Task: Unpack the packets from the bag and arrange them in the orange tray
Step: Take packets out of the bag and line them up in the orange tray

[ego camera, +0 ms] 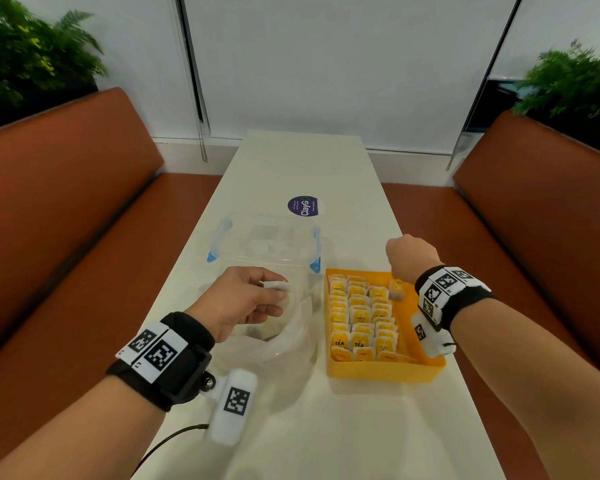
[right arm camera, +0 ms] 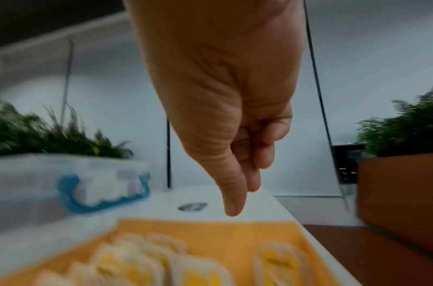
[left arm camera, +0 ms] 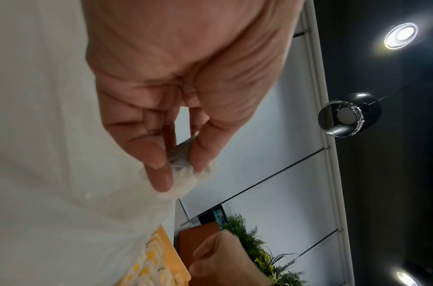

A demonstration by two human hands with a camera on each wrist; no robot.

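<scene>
A clear plastic bag (ego camera: 291,330) lies crumpled on the white table (ego camera: 309,427), left of the orange tray (ego camera: 378,370). My left hand (ego camera: 278,292) pinches the bag's bunched rim (left arm camera: 183,164) between thumb and forefinger. Yellow-and-white tea packets (ego camera: 359,317) stand in rows across the tray's left and middle. One single packet (ego camera: 397,289) sits apart at the far right of the tray. My right hand (ego camera: 409,254) hovers just above it, fingers (right arm camera: 235,183) pointing down and holding nothing. What the bag holds is hard to make out.
A clear lidded box with blue clips (ego camera: 267,240) stands beyond the bag, and a round purple sticker (ego camera: 303,206) lies farther back. Orange benches (ego camera: 66,202) (ego camera: 534,209) flank the narrow table. The tray's right column shows bare orange floor (right arm camera: 222,234).
</scene>
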